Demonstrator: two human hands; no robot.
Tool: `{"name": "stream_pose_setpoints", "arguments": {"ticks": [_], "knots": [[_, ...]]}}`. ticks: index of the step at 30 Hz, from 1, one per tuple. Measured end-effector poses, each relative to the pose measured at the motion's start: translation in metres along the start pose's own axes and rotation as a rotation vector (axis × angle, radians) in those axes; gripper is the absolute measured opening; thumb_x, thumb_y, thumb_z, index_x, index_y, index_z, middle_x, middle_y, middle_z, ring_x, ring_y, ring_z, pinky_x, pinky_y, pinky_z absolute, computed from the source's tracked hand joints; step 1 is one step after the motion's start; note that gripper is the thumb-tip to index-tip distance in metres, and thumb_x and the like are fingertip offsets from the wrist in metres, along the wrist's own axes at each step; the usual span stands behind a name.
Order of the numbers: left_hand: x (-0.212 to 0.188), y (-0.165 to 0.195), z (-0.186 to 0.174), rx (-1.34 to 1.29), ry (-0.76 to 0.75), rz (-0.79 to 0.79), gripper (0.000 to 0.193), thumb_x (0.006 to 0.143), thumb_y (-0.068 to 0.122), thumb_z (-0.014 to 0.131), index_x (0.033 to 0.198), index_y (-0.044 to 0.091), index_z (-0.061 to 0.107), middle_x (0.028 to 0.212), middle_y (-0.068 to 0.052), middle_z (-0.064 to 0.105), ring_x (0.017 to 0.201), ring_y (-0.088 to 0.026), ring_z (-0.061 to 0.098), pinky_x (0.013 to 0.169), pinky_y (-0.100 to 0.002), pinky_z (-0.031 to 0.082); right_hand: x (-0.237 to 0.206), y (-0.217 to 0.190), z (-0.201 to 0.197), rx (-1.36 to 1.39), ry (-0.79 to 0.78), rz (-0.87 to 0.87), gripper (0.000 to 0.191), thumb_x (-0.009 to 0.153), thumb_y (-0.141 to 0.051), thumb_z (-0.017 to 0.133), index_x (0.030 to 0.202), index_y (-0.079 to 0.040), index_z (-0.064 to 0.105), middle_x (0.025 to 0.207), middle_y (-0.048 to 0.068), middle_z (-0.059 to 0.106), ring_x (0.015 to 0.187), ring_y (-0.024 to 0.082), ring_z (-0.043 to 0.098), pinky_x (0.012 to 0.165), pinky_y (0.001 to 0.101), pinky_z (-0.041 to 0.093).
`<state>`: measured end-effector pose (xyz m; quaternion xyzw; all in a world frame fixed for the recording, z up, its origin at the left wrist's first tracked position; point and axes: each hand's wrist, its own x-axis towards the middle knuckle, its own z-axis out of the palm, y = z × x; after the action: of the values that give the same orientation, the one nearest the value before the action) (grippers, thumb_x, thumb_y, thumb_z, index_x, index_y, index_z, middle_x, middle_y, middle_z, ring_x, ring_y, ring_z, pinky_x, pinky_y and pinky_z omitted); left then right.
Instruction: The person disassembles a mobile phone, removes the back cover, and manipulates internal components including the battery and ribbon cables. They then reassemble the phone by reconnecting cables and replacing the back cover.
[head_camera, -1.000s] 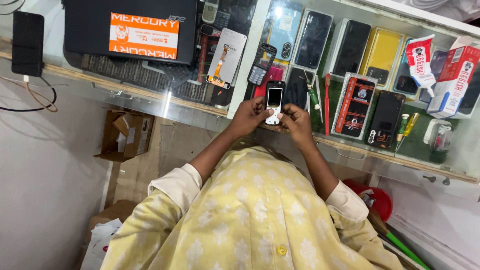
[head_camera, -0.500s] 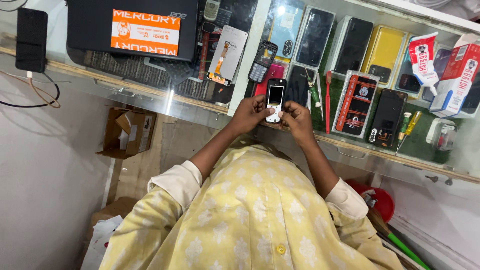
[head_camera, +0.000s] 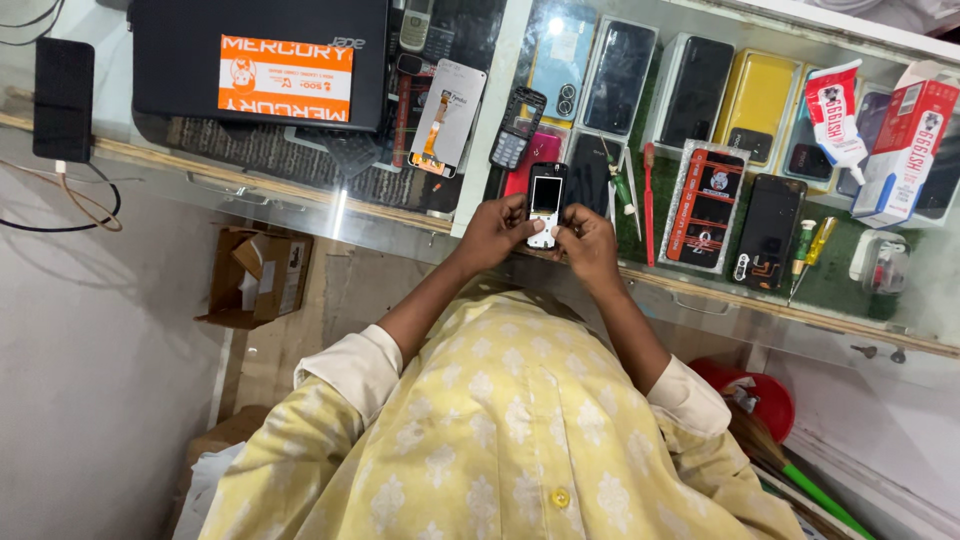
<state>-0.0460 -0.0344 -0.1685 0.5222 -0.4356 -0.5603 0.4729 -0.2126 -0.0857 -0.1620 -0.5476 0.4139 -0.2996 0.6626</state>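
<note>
A small white keypad phone (head_camera: 545, 203) with a lit screen is held upright over the edge of the glass counter (head_camera: 400, 215). My left hand (head_camera: 492, 234) grips its left side and lower end. My right hand (head_camera: 586, 243) closes on its right side, thumb at the lower keypad. Both forearms come out of rolled pale yellow patterned sleeves. A dark phone frame with a keypad (head_camera: 517, 128) lies just beyond the hands, beside a pink phone part (head_camera: 530, 160).
A closed black laptop (head_camera: 200, 60) with an orange sticker lies far left, and a black phone (head_camera: 63, 98) on a cable beside it. Screwdrivers (head_camera: 806, 255), a red tool (head_camera: 648, 205), a glue tube (head_camera: 836, 115) and several phones lie right. Below are a cardboard box (head_camera: 257, 277) and a red bucket (head_camera: 760, 395).
Both hands keep hold of the white phone in the same spot; the fingers shift only slightly. The view has drifted a little.
</note>
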Motion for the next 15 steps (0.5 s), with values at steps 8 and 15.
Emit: {"name": "stream_pose_setpoints", "arguments": {"ticks": [8, 15], "knots": [[-0.0022, -0.0019, -0.0027, 0.08, 0.026, 0.044, 0.027, 0.094, 0.019, 0.079, 0.087, 0.005, 0.057, 0.069, 0.008, 0.042, 0.065, -0.003, 0.039, 0.057, -0.023, 0.035, -0.0004, 0.0002, 0.0017, 0.017, 0.034, 0.005, 0.007, 0.092, -0.003, 0.066, 0.097, 0.001, 0.062, 0.076, 0.004, 0.063, 0.056, 0.008, 0.059, 0.052, 0.024, 0.052], [-0.0019, -0.0026, -0.0022, 0.001, 0.008, 0.012, 0.024, 0.094, 0.022, 0.075, 0.085, 0.007, 0.057, 0.067, 0.008, 0.047, 0.062, -0.003, 0.044, 0.055, -0.024, 0.038, -0.0001, 0.004, 0.0001, 0.005, 0.045, -0.002, 0.007, 0.092, -0.001, 0.067, 0.098, 0.002, 0.062, 0.076, 0.005, 0.063, 0.058, 0.007, 0.058, 0.052, 0.0237, 0.051]]}}
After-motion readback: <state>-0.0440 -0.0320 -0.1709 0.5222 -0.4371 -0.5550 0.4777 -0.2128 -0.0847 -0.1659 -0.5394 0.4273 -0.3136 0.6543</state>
